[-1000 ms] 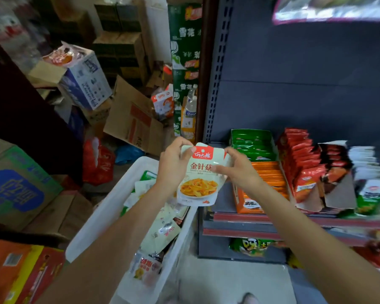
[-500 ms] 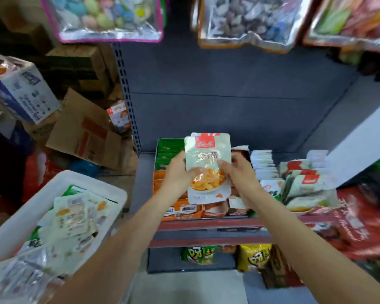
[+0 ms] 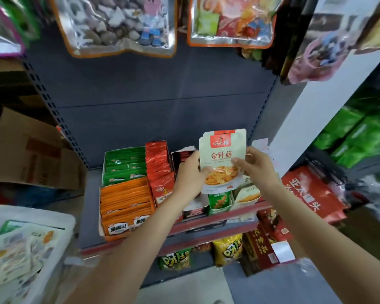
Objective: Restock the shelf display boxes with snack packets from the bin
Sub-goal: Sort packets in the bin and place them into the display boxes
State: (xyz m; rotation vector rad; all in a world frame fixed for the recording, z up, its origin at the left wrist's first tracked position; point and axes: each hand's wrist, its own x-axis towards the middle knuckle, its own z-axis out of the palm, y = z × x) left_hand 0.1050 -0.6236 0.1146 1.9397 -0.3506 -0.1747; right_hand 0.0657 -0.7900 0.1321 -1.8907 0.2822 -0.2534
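Holding the pale snack packet [image 3: 223, 160] upright above the shelf's display boxes [image 3: 219, 201], my left hand [image 3: 190, 175] and right hand [image 3: 256, 166] each pinched one side edge.

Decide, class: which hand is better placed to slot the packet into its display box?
Probably right: the right hand pinches the packet nearest the pale packets' box; the left hand holds its other edge.

Mid-frame, a grey shelf [image 3: 90, 194] with a red edge carries display boxes: orange packets [image 3: 125, 200], green packets [image 3: 124, 164], red packets [image 3: 160, 170].
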